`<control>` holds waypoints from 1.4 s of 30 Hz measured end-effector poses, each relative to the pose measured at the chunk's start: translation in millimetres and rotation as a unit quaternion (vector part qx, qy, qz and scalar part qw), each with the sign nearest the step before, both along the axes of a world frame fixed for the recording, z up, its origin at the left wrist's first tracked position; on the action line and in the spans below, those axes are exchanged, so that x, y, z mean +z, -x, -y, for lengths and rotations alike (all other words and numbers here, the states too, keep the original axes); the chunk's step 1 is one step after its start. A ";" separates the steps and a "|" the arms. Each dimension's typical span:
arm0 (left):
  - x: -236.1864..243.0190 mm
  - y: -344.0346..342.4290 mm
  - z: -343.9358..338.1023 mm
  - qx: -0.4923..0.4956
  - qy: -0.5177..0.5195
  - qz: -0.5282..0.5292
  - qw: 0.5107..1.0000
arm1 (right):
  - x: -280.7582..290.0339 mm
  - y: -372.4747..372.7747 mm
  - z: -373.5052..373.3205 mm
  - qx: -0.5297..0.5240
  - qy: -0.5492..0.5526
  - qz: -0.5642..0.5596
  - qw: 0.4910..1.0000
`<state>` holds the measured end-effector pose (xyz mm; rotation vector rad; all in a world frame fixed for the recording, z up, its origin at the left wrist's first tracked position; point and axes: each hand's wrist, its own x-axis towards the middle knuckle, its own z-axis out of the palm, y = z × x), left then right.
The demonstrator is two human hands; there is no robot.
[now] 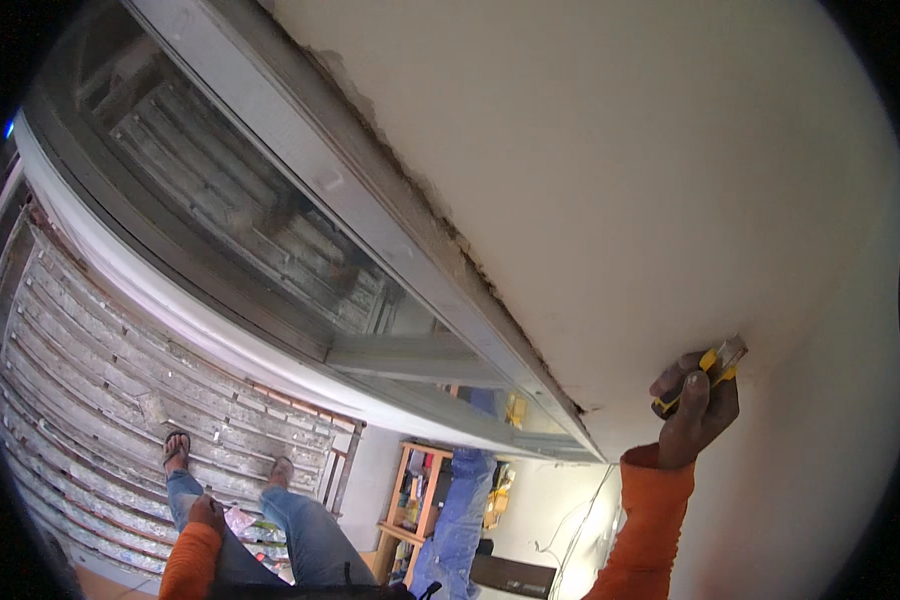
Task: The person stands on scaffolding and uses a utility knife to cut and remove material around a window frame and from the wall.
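My right hand point(698, 412), raised on an orange-sleeved arm, is closed around a putty knife point(727, 358) with a black-and-yellow handle. Its short grey blade rests at or very near the pale plastered wall point(610, 200); I cannot tell whether it touches. Low at the left, beside my jeans-clad thigh, my left hand point(207, 513) has its fingers curled in. Whatever it may hold is too small to make out. A rough, cracked seam runs along the wall beside the metal window frame point(390, 225).
Under my sandalled feet lies a slatted, paint-splattered platform point(100, 370). Glass panes point(240, 190) fill the frame at the left. Below stand a wooden shelf point(415, 490) with various items and something covered in blue sheeting point(460, 525). Loose cables point(580, 515) hang near the lower wall.
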<state>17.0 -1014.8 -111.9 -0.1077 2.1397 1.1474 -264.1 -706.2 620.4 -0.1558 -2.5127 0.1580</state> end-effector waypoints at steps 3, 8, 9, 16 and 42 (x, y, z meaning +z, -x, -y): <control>12.2 0.1 12.8 -0.038 0.023 0.000 0.999 | -3.5 -3.0 -3.5 0.008 0.006 -0.011 1.000; 44.0 12.5 21.8 -0.040 0.049 0.039 0.997 | -10.6 -7.3 -4.6 -0.003 0.029 -0.037 0.999; 42.5 15.4 26.1 -0.037 0.044 0.044 0.997 | -14.2 -10.4 -9.0 -0.021 0.066 -0.048 0.996; 19.5 1.3 32.9 -0.024 0.033 0.020 0.999 | -119.3 -69.9 -45.7 -0.031 0.177 -0.043 0.983; 52.4 20.8 -8.1 0.047 0.049 0.075 0.995 | -144.2 -51.5 -45.2 0.129 0.298 0.026 0.945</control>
